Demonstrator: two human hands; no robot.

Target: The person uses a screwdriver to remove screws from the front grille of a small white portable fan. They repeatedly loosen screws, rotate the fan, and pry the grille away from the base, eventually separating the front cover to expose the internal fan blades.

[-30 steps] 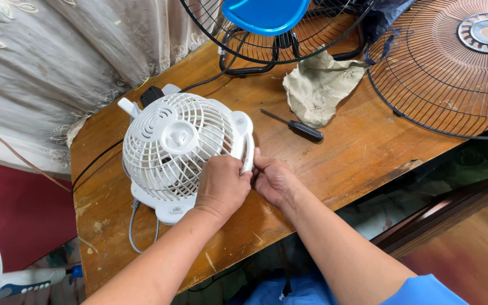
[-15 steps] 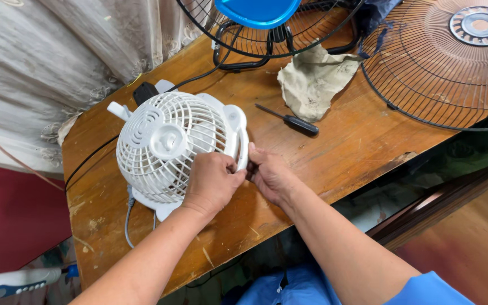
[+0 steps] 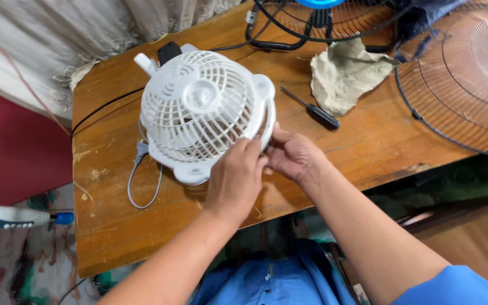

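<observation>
Gripping a small white fan [image 3: 201, 110] at its lower right edge, both hands close together: left hand [image 3: 235, 178] laid over the grille's rim with fingers curled onto it, right hand [image 3: 295, 155] just beside, pinching the side bracket of the housing. Lying grille-up on the wooden table [image 3: 114, 226], near the middle of its top, with a grey cord [image 3: 142, 186] looping out from underneath on the left. Resting to the right of the fan, apart from it, a black-handled screwdriver [image 3: 314, 111], its handle end next to a crumpled beige rag [image 3: 345, 76]. Spreading across the far right corner, a large wire fan guard [image 3: 464, 85]. Standing at the far edge, a dark fan base [image 3: 317, 28], only partly in view.
</observation>
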